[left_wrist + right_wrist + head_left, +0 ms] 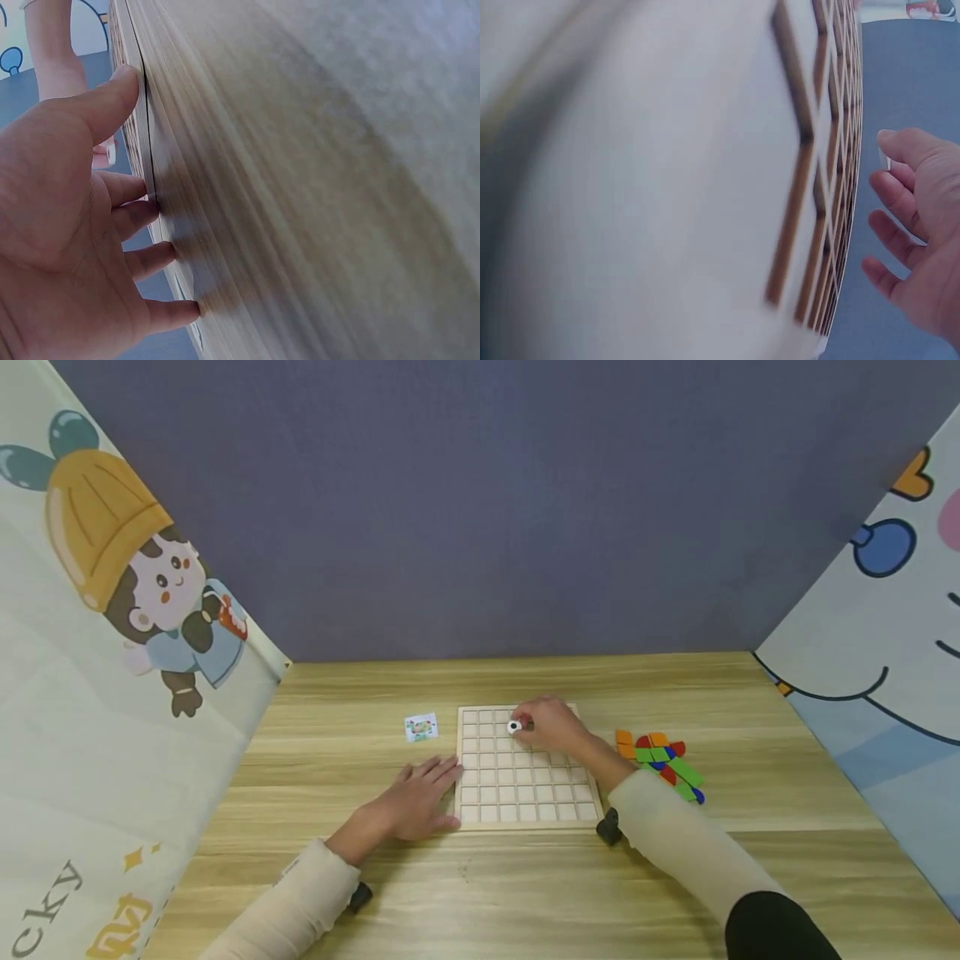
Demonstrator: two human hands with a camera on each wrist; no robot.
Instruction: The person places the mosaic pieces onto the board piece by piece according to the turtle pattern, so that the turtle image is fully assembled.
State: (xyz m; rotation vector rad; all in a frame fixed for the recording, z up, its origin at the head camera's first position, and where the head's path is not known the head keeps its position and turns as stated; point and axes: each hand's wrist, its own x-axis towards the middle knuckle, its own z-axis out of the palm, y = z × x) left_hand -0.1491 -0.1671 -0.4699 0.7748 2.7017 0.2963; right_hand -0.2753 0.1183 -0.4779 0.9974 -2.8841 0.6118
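A square wooden board (pixel 519 826) with a grid of shallow cells lies on the table. Over its upper part my right hand (pixel 553 727) pinches a small white disc (pixel 513 727) with a black centre between thumb and forefinger. The right wrist view shows that disc (pixel 884 160) edge-on, held off the board, with the other fingers loosely bent. My left hand (pixel 422 799) lies palm down with spread fingers at the board's left edge, its thumb and fingertips touching the side. In the left wrist view the left hand (pixel 67 225) holds nothing.
Left of the board lies a small printed card (pixel 421 727). To the right, beside my right forearm, is a loose pile of orange, red, green and blue flat pieces (pixel 684 770). A dark blue-grey panel (pixel 517 527) stands behind the table (pixel 480 885), with printed cloths at both sides.
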